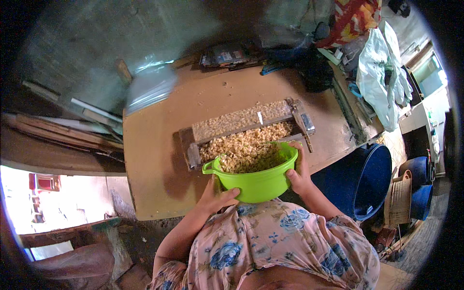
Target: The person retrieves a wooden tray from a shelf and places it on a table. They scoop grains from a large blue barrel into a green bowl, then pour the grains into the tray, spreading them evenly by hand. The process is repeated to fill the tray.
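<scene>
A bright green plastic bowl [256,183] with side handles is between my two hands, at the table's near edge. Pale, loose grain-like pieces [246,159] lie in it, and it tilts toward the far side. My left hand [220,195] grips the bowl's lower left side, while my right hand [299,169] holds its right rim, thumb on the outside. Just beyond the bowl sits a wooden box frame [193,157] with more of the same pieces in it. Behind its crossbar, pieces show beneath a clear sheet [232,118]. The bowl hides part of the frame's near side.
The brown tabletop [154,145] carries scattered crumbs and a stack of clear plastic bags [152,87] at the far left. Dark packets [224,55] lie along the back. A blue barrel [357,179] stands at the right, below a hanging white plastic bag [379,77].
</scene>
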A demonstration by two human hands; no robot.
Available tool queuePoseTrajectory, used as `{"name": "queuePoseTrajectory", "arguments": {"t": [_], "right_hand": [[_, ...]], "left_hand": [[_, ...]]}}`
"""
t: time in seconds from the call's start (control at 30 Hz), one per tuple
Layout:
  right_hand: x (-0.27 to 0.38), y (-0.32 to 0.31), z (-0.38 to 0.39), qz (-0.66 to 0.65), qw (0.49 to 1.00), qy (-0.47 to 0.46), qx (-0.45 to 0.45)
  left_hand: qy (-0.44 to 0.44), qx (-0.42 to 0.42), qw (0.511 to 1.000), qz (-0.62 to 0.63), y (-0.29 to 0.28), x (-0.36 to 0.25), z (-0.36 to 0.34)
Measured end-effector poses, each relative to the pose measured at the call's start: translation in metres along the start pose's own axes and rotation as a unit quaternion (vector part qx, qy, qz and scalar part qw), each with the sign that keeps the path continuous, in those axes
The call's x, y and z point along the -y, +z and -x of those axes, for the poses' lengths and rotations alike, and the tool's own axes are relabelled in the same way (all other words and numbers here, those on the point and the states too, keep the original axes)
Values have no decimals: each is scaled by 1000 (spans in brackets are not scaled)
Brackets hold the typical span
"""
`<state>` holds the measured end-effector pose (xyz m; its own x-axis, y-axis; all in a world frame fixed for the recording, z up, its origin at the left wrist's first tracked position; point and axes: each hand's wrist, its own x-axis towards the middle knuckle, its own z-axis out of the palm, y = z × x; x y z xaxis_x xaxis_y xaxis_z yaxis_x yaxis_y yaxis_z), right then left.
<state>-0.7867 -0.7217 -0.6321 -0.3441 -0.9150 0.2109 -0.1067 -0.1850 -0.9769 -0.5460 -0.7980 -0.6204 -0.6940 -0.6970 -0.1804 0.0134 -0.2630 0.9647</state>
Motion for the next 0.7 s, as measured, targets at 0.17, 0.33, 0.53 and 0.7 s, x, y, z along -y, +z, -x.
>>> {"name": "queuePoseTrajectory", "arguments": {"t": [0.17, 0.33, 0.53, 0.7], "right_hand": [[-13, -42, -13, 61, 998, -3, -21], [-24, -63, 2, 21, 999, 6, -34], [-16, -83, -8, 18, 999, -18, -31], [-14, -100, -17, 54, 998, 7, -20]], "left_hand": [[-120, 138, 981, 59, 29, -26, -28], [-42, 65, 989, 127, 32, 46, -50], [-38, 40, 997, 50, 62, 8, -57], [-73, 48, 991, 98, 75, 6, -72]]}}
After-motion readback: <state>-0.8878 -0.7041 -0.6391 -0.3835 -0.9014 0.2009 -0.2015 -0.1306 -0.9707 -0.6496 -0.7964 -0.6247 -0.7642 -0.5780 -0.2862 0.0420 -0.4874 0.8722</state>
